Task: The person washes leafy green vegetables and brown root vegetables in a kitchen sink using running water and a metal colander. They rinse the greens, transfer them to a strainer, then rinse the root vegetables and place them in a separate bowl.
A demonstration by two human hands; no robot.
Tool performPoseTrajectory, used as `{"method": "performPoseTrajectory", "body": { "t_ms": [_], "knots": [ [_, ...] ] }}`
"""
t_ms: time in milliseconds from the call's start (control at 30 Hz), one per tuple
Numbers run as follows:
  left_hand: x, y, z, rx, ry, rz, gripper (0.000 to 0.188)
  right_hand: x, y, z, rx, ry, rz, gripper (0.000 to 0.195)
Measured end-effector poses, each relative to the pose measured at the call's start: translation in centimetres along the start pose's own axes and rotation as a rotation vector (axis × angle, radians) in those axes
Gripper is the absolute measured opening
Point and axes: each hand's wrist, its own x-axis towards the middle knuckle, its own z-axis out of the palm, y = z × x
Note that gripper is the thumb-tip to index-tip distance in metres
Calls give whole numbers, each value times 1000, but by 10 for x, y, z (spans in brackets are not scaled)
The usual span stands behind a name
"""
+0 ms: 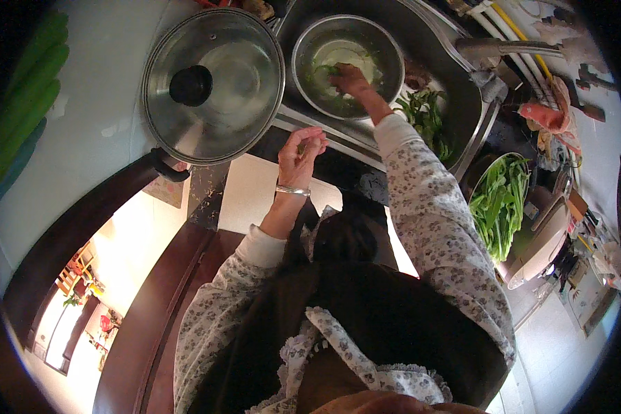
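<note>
My right hand (351,82) reaches into a round metal bowl (296,62) of water in the sink. Its fingertips are at some green leaves (323,70) in the water; whether they grip any is hard to make out. Just outside the sink's front edge, my left hand (297,158) is raised with its fingers curled towards the thumb. A small greenish spot shows between them, too little to identify. Beside the bowl, a heap of leafy greens (425,119) lies in the stainless steel sink (458,98), partly behind my right sleeve.
Left of the sink stands a pan with a glass lid (238,98), its black handle (168,168) jutting towards me. A faucet (502,48) reaches over the sink from the right. Long green vegetables (502,207) fill a container on the right-hand counter, near a pale basin (541,246).
</note>
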Motion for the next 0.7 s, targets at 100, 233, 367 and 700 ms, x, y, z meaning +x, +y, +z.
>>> {"method": "performPoseTrajectory", "body": {
  "t_ms": [100, 233, 367, 700],
  "knots": [
    [2, 0, -1, -11, -10, 6, 19, 21, -36, 19, 81, 31, 251, 42],
    [2, 3, 1, -1, -15, 25, 19, 40, -13, 65, -6, 152, 143, 35],
    [4, 4, 1, 24, 0, 13, 18, 20, -45, 37, 309, 9, 262, 26],
    [30, 24, 26, -35, -72, 50, 19, -53, -46, -74, 455, 171, 103, 22]
  ]
}}
